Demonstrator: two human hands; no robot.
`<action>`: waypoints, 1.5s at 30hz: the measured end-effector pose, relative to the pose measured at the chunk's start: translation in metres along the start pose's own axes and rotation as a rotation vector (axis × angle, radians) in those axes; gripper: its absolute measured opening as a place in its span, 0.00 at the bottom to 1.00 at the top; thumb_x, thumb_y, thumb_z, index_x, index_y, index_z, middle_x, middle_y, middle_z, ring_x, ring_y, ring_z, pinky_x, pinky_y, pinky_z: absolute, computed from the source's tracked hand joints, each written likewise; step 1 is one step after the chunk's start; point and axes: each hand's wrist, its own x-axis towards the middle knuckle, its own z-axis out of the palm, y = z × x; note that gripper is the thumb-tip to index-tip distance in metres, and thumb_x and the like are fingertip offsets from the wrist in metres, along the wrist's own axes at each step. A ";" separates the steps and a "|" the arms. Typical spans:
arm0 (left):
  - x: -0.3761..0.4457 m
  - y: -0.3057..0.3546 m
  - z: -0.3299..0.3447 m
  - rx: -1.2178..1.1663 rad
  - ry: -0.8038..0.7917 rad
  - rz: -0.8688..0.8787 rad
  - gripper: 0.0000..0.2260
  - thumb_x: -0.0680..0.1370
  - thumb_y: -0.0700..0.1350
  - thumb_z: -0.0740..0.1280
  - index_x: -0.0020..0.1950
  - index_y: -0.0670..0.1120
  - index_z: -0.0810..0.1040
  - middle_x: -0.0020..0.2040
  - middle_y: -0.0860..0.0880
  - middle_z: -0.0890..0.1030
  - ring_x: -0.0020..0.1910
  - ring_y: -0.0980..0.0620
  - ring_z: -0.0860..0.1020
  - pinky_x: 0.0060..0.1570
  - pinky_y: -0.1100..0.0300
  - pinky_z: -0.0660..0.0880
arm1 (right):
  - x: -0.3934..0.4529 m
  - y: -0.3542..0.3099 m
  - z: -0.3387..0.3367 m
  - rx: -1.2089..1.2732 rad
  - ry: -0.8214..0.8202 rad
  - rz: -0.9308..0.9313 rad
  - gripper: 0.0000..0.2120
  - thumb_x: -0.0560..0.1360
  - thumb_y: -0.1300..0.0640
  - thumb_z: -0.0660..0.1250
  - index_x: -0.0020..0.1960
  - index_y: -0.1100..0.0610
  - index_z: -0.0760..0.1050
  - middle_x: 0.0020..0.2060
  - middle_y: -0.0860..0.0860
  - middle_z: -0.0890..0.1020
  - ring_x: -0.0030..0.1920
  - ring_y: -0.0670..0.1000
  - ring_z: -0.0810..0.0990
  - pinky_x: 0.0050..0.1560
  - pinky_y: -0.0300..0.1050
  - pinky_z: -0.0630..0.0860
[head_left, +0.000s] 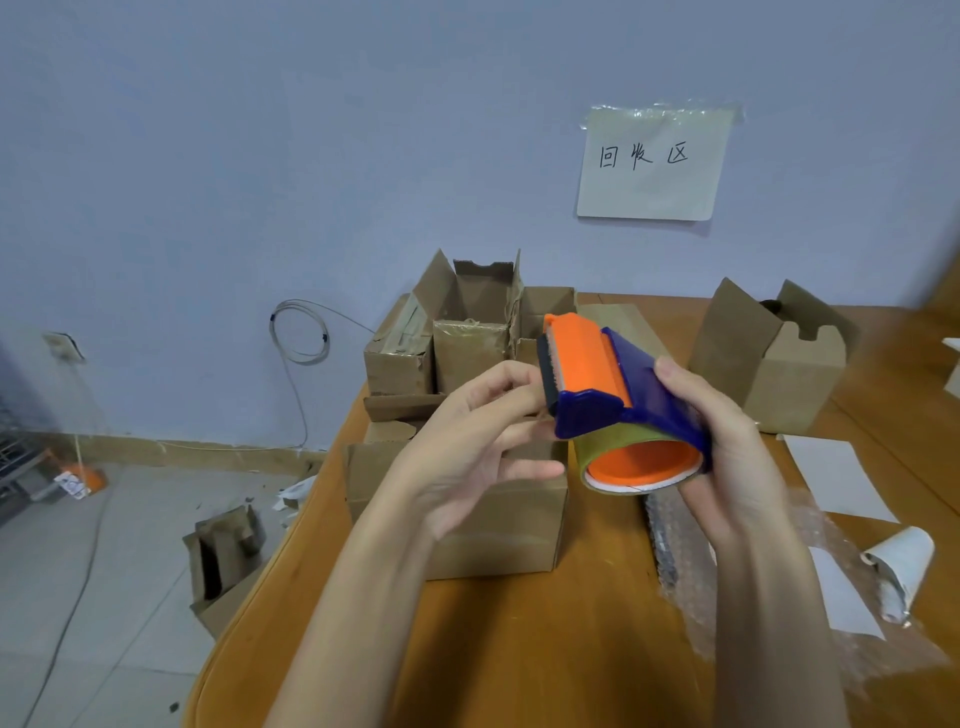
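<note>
Fingers (675, 374) of right hand (727, 447) are gripping tape dispenser (597, 374), frame centre. Left hand (467, 447) is pinching its front edge. Open cardboard boxes (478, 312) are standing behind, contents not visible.

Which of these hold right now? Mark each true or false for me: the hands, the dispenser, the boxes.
1. The right hand grips the dispenser. True.
2. The dispenser rests on the table. False: it is held in the air above the table.
3. The left hand has its fingertips at the dispenser's front end. True.
4. The core of the tape roll is blue. False: the core is orange.
5. Every box is on the table. False: one open box lies on the floor.
6. A paper sign is taped to the wall. True.
</note>
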 end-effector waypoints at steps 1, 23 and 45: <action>-0.001 0.000 -0.001 -0.029 0.000 -0.001 0.09 0.74 0.44 0.67 0.52 0.44 0.72 0.51 0.45 0.83 0.47 0.50 0.82 0.32 0.63 0.78 | 0.000 0.000 -0.001 -0.039 0.003 -0.032 0.12 0.66 0.50 0.73 0.45 0.57 0.81 0.41 0.53 0.83 0.41 0.48 0.82 0.40 0.38 0.79; 0.000 0.000 -0.015 0.411 0.214 0.154 0.04 0.81 0.38 0.63 0.52 0.37 0.74 0.47 0.36 0.82 0.44 0.45 0.83 0.46 0.59 0.81 | 0.001 -0.002 -0.005 -0.397 0.122 -0.213 0.17 0.64 0.44 0.69 0.47 0.52 0.73 0.43 0.48 0.84 0.47 0.48 0.84 0.34 0.35 0.78; -0.025 0.016 -0.060 0.180 0.503 0.243 0.07 0.76 0.34 0.64 0.42 0.39 0.81 0.28 0.50 0.77 0.28 0.58 0.74 0.34 0.69 0.74 | 0.009 -0.023 0.015 -0.681 0.087 -0.287 0.24 0.60 0.34 0.74 0.39 0.54 0.76 0.35 0.48 0.84 0.37 0.44 0.83 0.33 0.32 0.75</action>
